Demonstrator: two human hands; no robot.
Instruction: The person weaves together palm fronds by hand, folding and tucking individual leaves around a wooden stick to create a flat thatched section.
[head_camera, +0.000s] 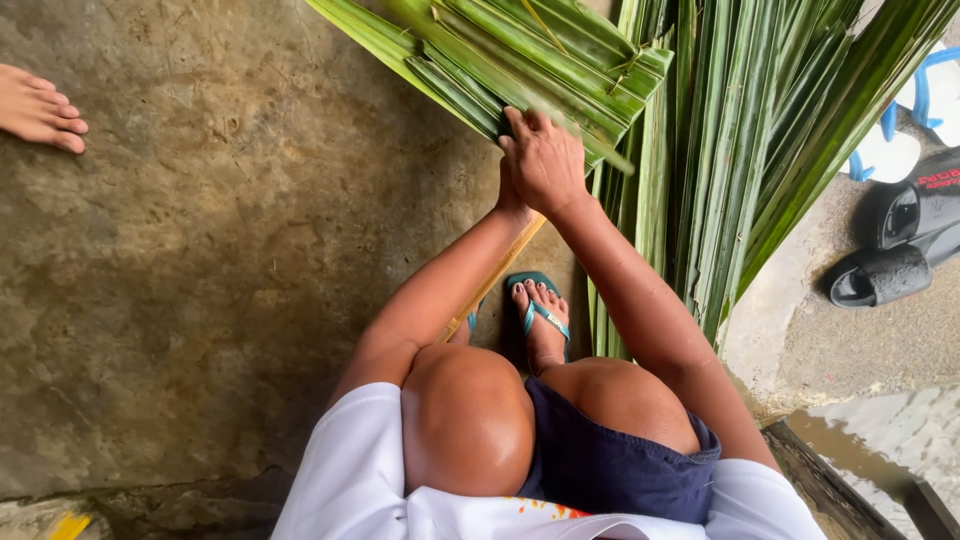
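Your right hand (545, 160) lay knuckles up on the folded fronds (540, 60), fingers curled over their lower edge, gripping them. Your left hand (510, 195) was tucked under the right one, mostly hidden; can't tell if it clenched anything. The fronds were long, glossy green strips, layered flat and slanting up-left, one blurred strip crossing in front. A pale stick (495, 275) ran down-left from under the fronds, between your forearms. Right of the fronds, a bundle of leaves (740, 150) hung down, covering the floor behind. Below the fronds, your foot sat in a teal sandal (540, 300). Far right of the fronds lay black slippers (900, 240) and blue-white sandals (900, 130), partly cut off. Far left, another person's bare foot (40, 108) was cropped by the edge. Concrete floor (220, 250) was damp, blotchy.
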